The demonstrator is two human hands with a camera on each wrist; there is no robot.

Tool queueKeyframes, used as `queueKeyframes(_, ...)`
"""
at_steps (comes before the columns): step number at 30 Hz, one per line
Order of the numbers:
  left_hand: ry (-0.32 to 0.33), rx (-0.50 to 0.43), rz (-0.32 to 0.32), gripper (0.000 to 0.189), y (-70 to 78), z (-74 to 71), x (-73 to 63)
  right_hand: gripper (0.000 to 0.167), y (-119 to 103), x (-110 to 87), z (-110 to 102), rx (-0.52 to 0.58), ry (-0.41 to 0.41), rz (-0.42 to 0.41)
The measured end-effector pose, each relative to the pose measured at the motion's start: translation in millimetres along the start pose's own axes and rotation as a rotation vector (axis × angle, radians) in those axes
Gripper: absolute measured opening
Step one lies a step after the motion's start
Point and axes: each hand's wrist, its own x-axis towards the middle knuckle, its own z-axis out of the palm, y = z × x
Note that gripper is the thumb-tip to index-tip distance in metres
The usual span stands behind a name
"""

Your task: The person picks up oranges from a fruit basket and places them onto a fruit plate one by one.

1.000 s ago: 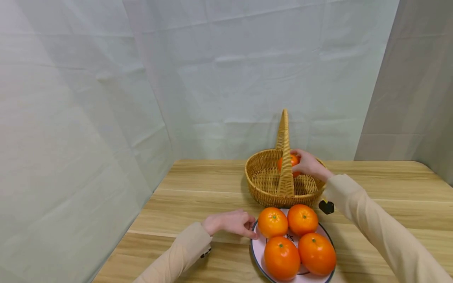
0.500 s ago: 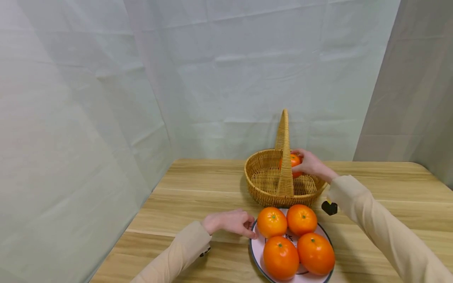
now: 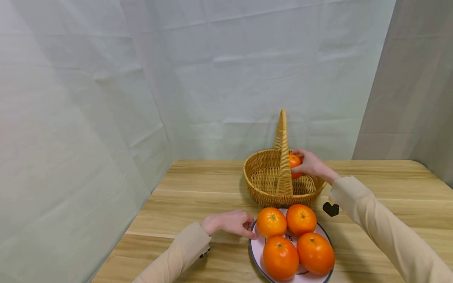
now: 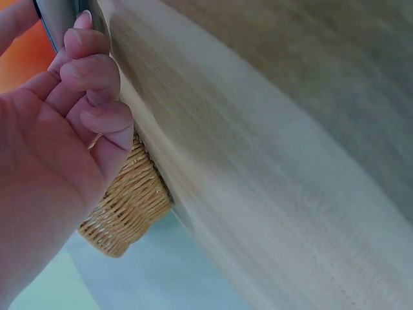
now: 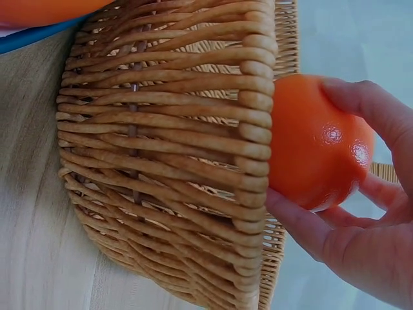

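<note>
My right hand (image 3: 308, 163) holds an orange (image 3: 295, 167) inside the wicker basket (image 3: 263, 200), just right of its upright handle. The right wrist view shows thumb and fingers curled round the orange (image 5: 316, 142), which sits partly above the basket's rim (image 5: 255, 129). Below the basket in the head view, a pinkish plate (image 3: 258, 251) with a dark blue rim carries several oranges (image 3: 281, 257). At its left edge my left hand (image 3: 231, 223) pinches the rim. In the left wrist view, the plate's edge (image 4: 59, 19) lies between thumb and curled fingers (image 4: 93, 71).
Everything stands on a wood-grain table (image 3: 184, 188). Pale cloth (image 3: 226, 78) hangs behind and to the left. The basket's tall handle (image 3: 284, 157) arches over its middle, beside the right hand. Plate and basket stand close together.
Inside the basket, the right hand and its orange have shifted slightly right and down, and more of the orange now shows beside the handle. The left hand stays at the plate's rim.
</note>
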Motion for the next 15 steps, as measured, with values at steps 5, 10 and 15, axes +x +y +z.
queueKeyframes(5, 0.001, 0.008, 0.0, 0.025, -0.1, 0.2, -0.2, 0.061, 0, -3.4, -1, 0.009, 0.005, -0.002)
queueKeyframes(10, 0.004, 0.007, -0.002, 0.025, -0.2, 0.3, -0.9, 0.066, -2, -7.5, -4, 0.005, 0.011, 0.009)
queueKeyframes(15, 0.007, 0.001, 0.0, 0.024, -0.4, 0.7, -0.9, 0.07, -3, -11.2, -9, 0.015, 0.011, 0.01)
